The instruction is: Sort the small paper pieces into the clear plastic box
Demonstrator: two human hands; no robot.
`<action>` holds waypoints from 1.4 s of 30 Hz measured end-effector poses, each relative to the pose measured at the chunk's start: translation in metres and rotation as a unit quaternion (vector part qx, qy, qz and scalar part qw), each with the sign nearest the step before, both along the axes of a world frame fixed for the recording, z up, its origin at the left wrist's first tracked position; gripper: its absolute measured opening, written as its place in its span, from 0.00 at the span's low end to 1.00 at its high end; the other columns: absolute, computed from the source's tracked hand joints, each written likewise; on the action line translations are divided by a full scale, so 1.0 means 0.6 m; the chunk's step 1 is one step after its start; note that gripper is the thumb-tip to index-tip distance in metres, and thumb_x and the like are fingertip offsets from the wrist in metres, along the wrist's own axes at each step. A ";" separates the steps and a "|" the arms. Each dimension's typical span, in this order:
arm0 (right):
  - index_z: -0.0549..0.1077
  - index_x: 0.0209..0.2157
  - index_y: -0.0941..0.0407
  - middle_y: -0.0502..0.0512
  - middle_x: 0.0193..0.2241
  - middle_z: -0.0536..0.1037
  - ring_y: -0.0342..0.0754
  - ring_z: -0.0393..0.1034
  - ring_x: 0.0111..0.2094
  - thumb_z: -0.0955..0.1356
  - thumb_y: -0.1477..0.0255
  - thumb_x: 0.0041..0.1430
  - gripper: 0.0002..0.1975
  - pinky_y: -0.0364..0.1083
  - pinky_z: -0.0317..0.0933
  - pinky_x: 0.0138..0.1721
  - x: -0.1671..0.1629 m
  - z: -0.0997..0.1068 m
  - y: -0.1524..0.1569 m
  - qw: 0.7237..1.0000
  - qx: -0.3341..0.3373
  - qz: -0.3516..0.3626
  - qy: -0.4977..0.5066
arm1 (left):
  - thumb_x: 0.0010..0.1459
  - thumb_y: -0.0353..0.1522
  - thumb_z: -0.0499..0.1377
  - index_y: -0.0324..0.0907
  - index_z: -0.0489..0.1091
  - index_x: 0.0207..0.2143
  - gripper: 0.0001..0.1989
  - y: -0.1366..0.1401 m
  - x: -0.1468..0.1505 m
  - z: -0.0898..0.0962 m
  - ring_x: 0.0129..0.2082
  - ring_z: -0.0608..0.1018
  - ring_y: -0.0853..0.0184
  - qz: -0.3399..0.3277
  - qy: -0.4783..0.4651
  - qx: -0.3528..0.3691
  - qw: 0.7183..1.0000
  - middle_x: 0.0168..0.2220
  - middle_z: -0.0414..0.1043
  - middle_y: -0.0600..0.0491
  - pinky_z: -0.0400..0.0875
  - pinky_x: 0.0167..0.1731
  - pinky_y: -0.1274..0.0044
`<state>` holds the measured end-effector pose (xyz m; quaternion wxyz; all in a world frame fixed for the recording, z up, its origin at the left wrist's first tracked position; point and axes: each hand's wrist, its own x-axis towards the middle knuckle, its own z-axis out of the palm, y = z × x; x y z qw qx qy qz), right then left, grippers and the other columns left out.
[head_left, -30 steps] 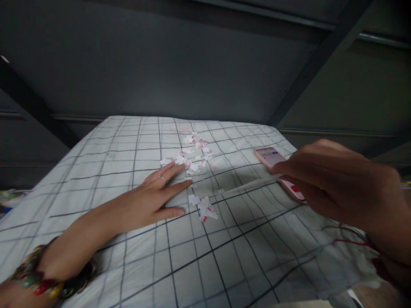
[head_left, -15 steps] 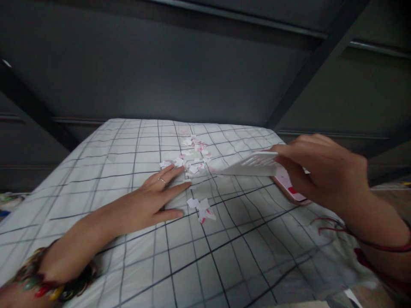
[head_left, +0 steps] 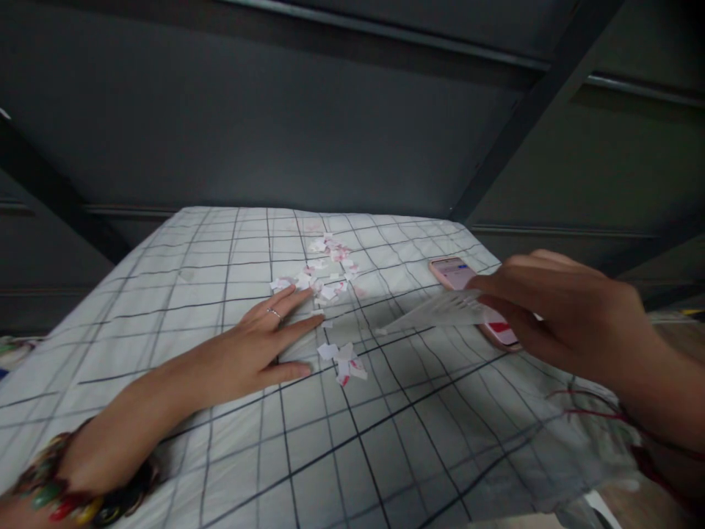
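Observation:
My left hand [head_left: 258, 342] lies on the checked cloth with its fingers spread. Its fingertips reach the edge of a cluster of small torn paper scraps [head_left: 333, 290], white with pinkish-red marks. A smaller group of scraps [head_left: 344, 360] lies nearer to me, just right of my left thumb. Pinched in my right hand [head_left: 556, 316] is a thin, flat, whitish piece with slots [head_left: 435, 312], blurred by motion. It slants down to the left, its far end close to the cloth. Behind it and partly covered by my right hand lies a phone in a pink case [head_left: 452, 273], screen lit.
A white cloth with dark grid lines [head_left: 231, 455] covers the table. Dark grey metal panels [head_left: 308, 125] stand along its far side. Pale items [head_left: 589, 507] show beyond the near right edge.
My right hand has moved slightly right and toward me with the slotted piece, baring more of the phone. My left hand stays on the cloth, and the scraps look nearly unchanged.

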<state>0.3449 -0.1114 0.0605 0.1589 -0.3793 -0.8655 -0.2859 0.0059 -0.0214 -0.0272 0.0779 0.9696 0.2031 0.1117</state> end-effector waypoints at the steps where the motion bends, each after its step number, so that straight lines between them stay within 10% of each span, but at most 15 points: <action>1: 0.69 0.39 0.55 0.49 0.23 0.71 0.44 0.65 0.26 0.60 0.77 0.63 0.07 0.44 0.58 0.27 0.002 0.003 -0.006 1.000 0.006 -0.003 0.000 | 0.68 0.45 0.49 0.45 0.56 0.64 0.26 0.000 0.000 0.000 0.68 0.46 0.48 -0.001 -0.002 0.000 1.000 0.70 0.39 0.44 0.51 0.62 0.56; 22: 0.67 0.37 0.52 0.51 0.26 0.72 0.46 0.66 0.28 0.60 0.83 0.59 0.12 0.47 0.61 0.28 -0.017 0.002 -0.063 1.000 0.005 0.000 0.021 | 0.69 0.42 0.51 0.48 0.54 0.65 0.25 -0.002 0.000 0.004 0.67 0.47 0.48 -0.006 -0.005 -0.003 1.000 0.70 0.38 0.45 0.51 0.62 0.56; 42: 0.70 0.36 0.56 0.50 0.23 0.70 0.46 0.60 0.26 0.60 0.82 0.60 0.10 0.47 0.56 0.28 -0.022 0.007 -0.015 1.000 0.014 0.022 -0.017 | 0.69 0.44 0.48 0.43 0.57 0.64 0.26 -0.002 0.001 -0.001 0.67 0.47 0.47 -0.007 -0.005 0.007 1.000 0.69 0.40 0.42 0.50 0.62 0.56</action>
